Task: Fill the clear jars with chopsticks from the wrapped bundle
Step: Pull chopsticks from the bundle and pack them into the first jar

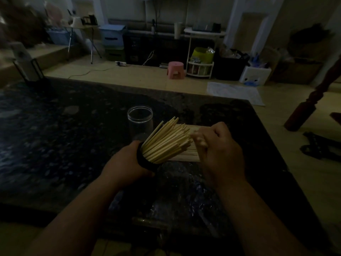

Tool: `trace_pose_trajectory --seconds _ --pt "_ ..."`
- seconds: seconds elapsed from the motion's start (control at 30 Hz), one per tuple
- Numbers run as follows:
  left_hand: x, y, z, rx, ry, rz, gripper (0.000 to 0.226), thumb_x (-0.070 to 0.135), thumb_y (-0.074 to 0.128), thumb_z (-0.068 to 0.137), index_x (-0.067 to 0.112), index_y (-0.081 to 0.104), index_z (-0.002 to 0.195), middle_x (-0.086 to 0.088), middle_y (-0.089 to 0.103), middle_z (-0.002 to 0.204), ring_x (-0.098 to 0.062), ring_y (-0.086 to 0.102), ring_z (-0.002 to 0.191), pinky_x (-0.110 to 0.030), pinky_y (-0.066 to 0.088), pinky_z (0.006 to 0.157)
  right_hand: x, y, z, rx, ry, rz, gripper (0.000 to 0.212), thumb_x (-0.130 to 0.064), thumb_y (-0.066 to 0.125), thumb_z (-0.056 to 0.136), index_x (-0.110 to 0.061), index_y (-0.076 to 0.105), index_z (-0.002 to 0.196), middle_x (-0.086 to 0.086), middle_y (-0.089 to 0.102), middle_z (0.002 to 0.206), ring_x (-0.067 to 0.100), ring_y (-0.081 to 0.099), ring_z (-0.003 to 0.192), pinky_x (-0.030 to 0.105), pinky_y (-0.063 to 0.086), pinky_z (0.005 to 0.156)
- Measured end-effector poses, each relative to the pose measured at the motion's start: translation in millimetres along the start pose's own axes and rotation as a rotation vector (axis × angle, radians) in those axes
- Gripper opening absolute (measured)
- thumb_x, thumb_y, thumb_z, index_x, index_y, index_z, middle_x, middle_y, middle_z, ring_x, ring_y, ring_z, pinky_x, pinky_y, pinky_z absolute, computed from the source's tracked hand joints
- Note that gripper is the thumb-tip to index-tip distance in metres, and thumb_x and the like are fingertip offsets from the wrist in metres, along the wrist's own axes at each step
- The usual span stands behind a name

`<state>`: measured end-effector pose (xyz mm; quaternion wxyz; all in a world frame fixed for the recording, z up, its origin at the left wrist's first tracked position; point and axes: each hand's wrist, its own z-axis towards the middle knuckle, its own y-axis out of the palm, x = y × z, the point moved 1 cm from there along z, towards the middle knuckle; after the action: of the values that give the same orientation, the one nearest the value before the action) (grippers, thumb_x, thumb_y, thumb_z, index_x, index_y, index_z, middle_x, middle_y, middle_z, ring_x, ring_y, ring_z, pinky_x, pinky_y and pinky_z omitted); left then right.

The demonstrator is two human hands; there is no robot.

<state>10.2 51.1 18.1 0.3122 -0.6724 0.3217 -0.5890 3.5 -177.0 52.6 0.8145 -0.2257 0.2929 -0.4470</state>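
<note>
My left hand (123, 163) grips a jar (145, 161) tilted toward the right, its mouth packed with pale wooden chopsticks (166, 141) that fan out up and right. My right hand (219, 152) is curled at the tips of those chopsticks and pinches a few of them. Behind both hands lies the flat bundle of chopsticks (186, 154) on the dark table. An empty clear jar (140, 121) stands upright just behind the tilted one. Crinkled clear wrapping (177, 187) lies on the table below my hands.
The dark stone table (64, 135) ends at a far edge and a right edge, with tiled floor beyond. A pink stool (175, 69), a white rack (201, 69) and boxes stand on the floor. A dark wooden post (311, 100) leans at the right.
</note>
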Motion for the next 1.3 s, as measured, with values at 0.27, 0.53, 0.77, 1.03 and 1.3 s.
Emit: trace_pose_trajectory --seconds 0.27,0.53,0.77,1.03,1.3 --pt "0.7 0.7 -1.8 -0.001 0.007 0.025 0.094 0.039 0.088 0.055 0.036 0.040 0.136 0.008 0.060 0.119 -0.015 0.059 0.103 -0.035 0.051 0.087 -4.9 -10.0 12.2 0.272 0.119 0.300 0.022 -0.018 0.056 0.095 -0.003 0.072 0.090 0.012 0.062 0.090 -0.009 0.045 0.084 -0.002 0.030 0.081" --pt "2.6 1.4 -1.1 0.000 0.015 0.051 0.094 0.038 0.087 0.056 0.034 0.040 0.137 0.008 0.059 0.119 -0.014 0.059 0.102 -0.033 0.051 0.082 -25.9 -7.2 11.3 0.337 0.355 0.746 0.024 -0.039 0.043 0.098 -0.035 0.064 0.087 0.007 0.066 0.082 0.012 0.067 0.074 0.030 0.054 0.070" --pt "1.2 1.5 -0.8 -0.008 0.028 0.065 0.093 0.042 0.087 0.054 0.038 0.040 0.133 0.009 0.059 0.117 -0.012 0.059 0.099 -0.036 0.053 0.084 -32.3 1.7 6.7 0.171 0.560 0.908 0.032 -0.029 0.048 0.100 -0.022 0.063 0.072 -0.003 0.063 0.055 0.009 0.061 0.049 0.019 0.049 0.050" --pt "2.5 2.4 0.0 -0.010 0.046 0.085 0.087 0.045 0.085 0.053 0.039 0.043 0.130 0.010 0.061 0.114 -0.013 0.061 0.098 -0.036 0.053 0.083 -28.0 9.1 5.0 -0.074 0.497 0.779 0.017 -0.022 0.066 0.090 -0.029 0.065 0.074 -0.016 0.065 0.076 -0.009 0.061 0.074 0.004 0.044 0.064" --pt "2.0 3.2 0.2 -0.006 0.067 0.123 0.085 0.045 0.085 0.051 0.041 0.045 0.125 0.013 0.060 0.110 -0.010 0.060 0.094 -0.033 0.053 0.079 -27.3 21.1 3.7 -0.004 0.679 0.882 0.009 -0.025 0.063 0.090 -0.027 0.055 0.088 0.005 0.061 0.094 0.003 0.059 0.073 0.013 0.044 0.057"
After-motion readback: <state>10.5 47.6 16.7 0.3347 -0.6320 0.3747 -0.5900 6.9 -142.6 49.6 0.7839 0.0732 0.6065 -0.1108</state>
